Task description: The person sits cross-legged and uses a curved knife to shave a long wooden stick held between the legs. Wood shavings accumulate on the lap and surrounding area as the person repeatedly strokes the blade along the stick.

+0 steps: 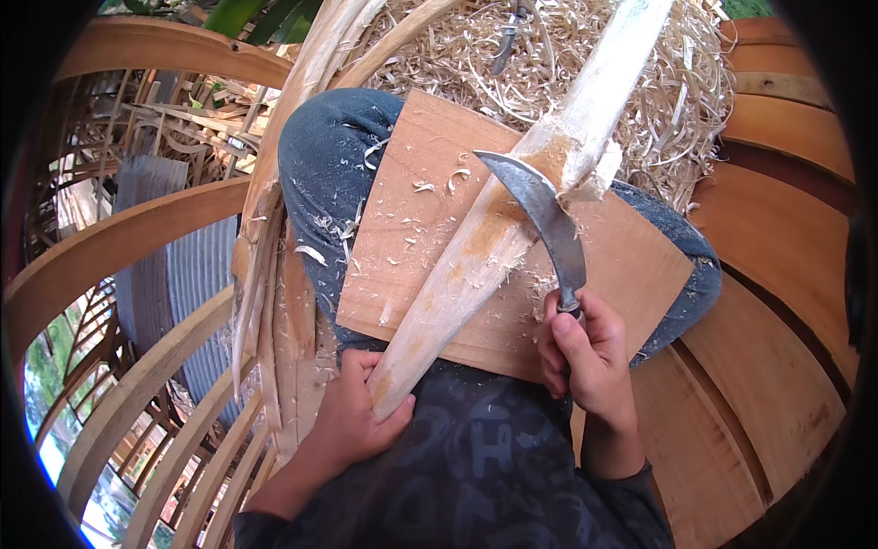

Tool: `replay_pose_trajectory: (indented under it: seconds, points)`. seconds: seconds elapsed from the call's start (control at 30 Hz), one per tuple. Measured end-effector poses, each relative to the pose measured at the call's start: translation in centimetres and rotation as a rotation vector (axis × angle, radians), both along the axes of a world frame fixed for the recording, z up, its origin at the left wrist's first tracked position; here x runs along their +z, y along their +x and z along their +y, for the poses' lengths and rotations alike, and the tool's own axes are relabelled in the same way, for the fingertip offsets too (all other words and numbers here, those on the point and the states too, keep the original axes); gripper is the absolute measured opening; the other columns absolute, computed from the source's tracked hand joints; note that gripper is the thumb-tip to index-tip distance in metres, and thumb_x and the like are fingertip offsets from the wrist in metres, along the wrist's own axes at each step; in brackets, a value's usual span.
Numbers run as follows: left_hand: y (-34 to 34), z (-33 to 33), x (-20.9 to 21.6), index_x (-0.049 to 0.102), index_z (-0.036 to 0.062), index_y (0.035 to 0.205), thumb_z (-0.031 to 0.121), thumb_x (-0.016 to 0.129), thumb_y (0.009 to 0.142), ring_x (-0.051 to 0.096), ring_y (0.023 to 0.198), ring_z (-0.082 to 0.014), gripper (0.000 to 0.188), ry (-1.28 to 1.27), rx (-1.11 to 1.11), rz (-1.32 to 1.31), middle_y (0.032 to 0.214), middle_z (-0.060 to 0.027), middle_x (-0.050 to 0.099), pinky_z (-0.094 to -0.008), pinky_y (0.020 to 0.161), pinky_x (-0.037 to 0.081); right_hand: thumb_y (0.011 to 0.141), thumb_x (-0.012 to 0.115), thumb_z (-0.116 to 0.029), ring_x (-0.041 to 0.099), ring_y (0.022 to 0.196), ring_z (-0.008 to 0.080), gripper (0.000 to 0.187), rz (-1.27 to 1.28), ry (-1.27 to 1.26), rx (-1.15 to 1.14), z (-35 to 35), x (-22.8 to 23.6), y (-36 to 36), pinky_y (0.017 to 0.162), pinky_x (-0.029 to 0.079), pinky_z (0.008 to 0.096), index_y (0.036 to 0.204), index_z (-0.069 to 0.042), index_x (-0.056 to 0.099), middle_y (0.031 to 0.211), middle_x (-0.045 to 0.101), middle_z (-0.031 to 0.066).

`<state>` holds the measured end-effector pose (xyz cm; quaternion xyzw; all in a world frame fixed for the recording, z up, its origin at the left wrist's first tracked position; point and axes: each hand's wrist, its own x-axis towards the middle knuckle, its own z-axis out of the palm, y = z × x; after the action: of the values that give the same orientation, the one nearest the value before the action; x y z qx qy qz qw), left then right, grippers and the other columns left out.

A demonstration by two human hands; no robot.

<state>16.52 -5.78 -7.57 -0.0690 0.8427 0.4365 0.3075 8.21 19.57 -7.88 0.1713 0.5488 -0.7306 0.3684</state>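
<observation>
My left hand (352, 407) is wrapped round the near end of a long pale wooden pole (448, 288), which slants away to the upper right. In my right hand (585, 357) is the handle of a curved sickle (544, 206). Its dark blade arcs over the pole, the tip pointing left, close to a darker patch of wood; whether the edge touches I cannot tell. A curl of raised wood (596, 176) stands off the pole just right of the blade. Under the pole, a flat square board (384, 265) lies across my lap, sprinkled with small shavings.
Beyond my knees is a big heap of wood shavings (439, 69), with another blade (505, 50) lying on it. Long split wood strips (265, 247) stand at my left, beside a curved slatted wooden rail (137, 229). Wide planks (777, 265) curve round on the right.
</observation>
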Motion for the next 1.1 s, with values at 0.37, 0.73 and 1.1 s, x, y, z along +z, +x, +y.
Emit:
replay_pose_trajectory:
  seconds: [0.37,0.73,1.1]
  points:
    - [-1.5,0.9,0.4,0.047,0.0021,0.104,0.021,0.067,0.074,0.063,0.076,-0.0376,0.040,-0.032,-0.033,-0.067,0.081,-0.0198,0.061,-0.0398,0.066,0.050,0.095,0.048,-0.015,0.039,0.043,0.0034,0.017,0.102,-0.058,0.032,-0.9,-0.3,1.3,0.040,0.031,0.0182,0.099,0.000,0.052,0.059,0.046,-0.0007]
    - [-0.9,0.4,-0.2,0.049,0.0016,0.094,0.019,0.066,0.071,0.062,0.071,-0.0398,0.033,-0.004,0.026,-0.108,0.073,-0.0203,0.059,-0.0418,0.063,0.048,0.094,0.049,-0.012,0.039,0.043,0.0033,0.014,-0.019,0.078,-0.017,1.8,0.9,-1.2,0.038,0.030,0.0193,0.095,0.000,0.056,0.062,0.049,-0.0005]
    - [-1.3,1.0,0.0,0.049,0.0009,0.095,0.019,0.065,0.071,0.062,0.071,-0.0404,0.034,0.003,0.046,-0.081,0.072,-0.0210,0.059,-0.0418,0.062,0.049,0.085,0.062,-0.006,0.059,0.055,0.0155,0.019,0.616,0.628,0.012,-0.3,-2.3,1.4,0.051,0.044,0.0260,0.100,0.004,0.054,0.070,0.060,0.0100]
